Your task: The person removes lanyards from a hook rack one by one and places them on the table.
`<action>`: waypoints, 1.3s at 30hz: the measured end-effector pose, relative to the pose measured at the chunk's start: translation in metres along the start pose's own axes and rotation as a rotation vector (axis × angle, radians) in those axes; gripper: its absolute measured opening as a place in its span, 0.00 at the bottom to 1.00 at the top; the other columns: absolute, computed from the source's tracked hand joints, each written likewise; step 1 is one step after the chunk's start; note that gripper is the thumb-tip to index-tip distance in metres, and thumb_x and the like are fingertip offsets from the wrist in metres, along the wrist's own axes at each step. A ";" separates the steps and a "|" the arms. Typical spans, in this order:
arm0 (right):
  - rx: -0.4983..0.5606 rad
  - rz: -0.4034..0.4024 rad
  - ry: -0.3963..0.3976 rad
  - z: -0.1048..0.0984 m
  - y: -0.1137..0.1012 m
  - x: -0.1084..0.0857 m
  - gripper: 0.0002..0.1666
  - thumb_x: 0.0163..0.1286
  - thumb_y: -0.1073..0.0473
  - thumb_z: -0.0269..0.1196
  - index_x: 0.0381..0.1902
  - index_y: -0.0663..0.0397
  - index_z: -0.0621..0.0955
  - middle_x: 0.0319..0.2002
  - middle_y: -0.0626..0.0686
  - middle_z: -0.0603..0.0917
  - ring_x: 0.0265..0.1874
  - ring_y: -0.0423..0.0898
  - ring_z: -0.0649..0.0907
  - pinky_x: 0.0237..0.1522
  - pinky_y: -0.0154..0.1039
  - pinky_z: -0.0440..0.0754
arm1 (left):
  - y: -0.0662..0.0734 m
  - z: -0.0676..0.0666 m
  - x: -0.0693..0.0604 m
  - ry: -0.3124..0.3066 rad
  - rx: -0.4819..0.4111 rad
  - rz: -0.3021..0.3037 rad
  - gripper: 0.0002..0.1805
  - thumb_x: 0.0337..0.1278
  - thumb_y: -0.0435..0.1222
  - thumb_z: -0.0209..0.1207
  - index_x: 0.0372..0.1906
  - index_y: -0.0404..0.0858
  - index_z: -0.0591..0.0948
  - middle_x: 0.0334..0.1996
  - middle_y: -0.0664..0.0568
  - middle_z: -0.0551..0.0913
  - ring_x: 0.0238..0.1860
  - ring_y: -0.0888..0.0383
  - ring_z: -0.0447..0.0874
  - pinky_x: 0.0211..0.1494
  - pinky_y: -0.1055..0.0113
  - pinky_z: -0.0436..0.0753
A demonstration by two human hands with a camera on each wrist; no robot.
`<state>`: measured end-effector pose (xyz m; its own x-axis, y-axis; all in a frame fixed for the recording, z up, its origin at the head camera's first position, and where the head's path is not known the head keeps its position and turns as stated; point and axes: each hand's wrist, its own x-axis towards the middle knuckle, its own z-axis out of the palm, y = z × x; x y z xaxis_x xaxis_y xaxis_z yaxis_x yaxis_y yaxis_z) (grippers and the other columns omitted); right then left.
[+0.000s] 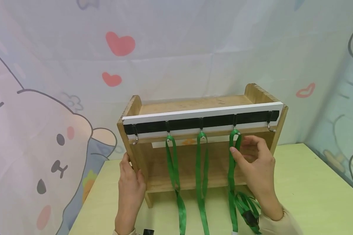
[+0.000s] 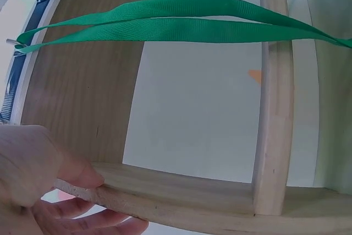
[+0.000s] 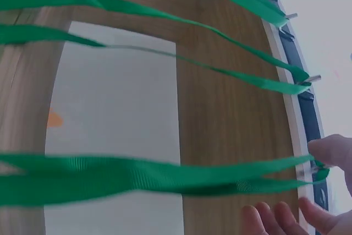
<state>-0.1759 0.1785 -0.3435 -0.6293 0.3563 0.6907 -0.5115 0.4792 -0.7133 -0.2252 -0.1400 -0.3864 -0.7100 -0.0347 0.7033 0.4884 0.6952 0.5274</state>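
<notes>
A small wooden shelf [image 1: 191,163] carries a white-and-black strip [image 1: 183,124] with several metal hooks along its upper front. Three green lanyards hang from the inner hooks: a left one [image 1: 172,163], a middle one [image 1: 198,163] and a right one [image 1: 231,169]. My left hand [image 1: 130,182] holds the shelf's left side panel [image 2: 165,202], thumb inside and fingers outside. Close to the right lanyard's loop is my right hand [image 1: 259,163], thumb and fingers apart on either side of the ribbon [image 3: 132,177]. In the right wrist view nothing is pinched between them.
The outermost hooks, left [image 1: 135,139] and right [image 1: 271,128], bear no lanyard. A bundle of green ribbon with a black piece [image 1: 250,217] lies by my right wrist on the light green table [image 1: 311,189]. Behind the shelf hangs a cartoon-printed cloth [image 1: 176,65].
</notes>
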 end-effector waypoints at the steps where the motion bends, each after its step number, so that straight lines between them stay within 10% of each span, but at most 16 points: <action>1: -0.001 -0.006 0.004 0.002 0.000 0.000 0.18 0.63 0.71 0.70 0.50 0.69 0.79 0.42 0.55 0.83 0.37 0.34 0.83 0.39 0.23 0.81 | 0.000 0.000 -0.001 0.000 0.002 0.001 0.39 0.54 0.12 0.56 0.71 0.25 0.55 0.57 0.25 0.69 0.48 0.25 0.80 0.39 0.37 0.85; 21: 0.009 -0.022 0.016 0.003 -0.012 0.000 0.02 0.68 0.72 0.65 0.38 0.68 0.83 0.31 0.52 0.85 0.32 0.35 0.83 0.38 0.25 0.81 | 0.002 0.001 -0.002 0.010 0.015 0.016 0.40 0.53 0.12 0.56 0.71 0.24 0.55 0.56 0.24 0.69 0.47 0.24 0.80 0.40 0.36 0.84; 39: 0.149 0.167 -0.225 -0.015 -0.007 -0.011 0.05 0.75 0.69 0.59 0.43 0.69 0.80 0.35 0.45 0.84 0.36 0.39 0.83 0.42 0.29 0.81 | 0.001 0.001 -0.001 0.018 0.014 0.026 0.39 0.54 0.12 0.55 0.71 0.25 0.55 0.55 0.25 0.69 0.49 0.25 0.80 0.42 0.35 0.83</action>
<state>-0.1566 0.1829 -0.3444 -0.8170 0.2256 0.5307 -0.4598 0.3004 -0.8357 -0.2242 -0.1384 -0.3867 -0.6878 -0.0292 0.7254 0.4996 0.7059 0.5021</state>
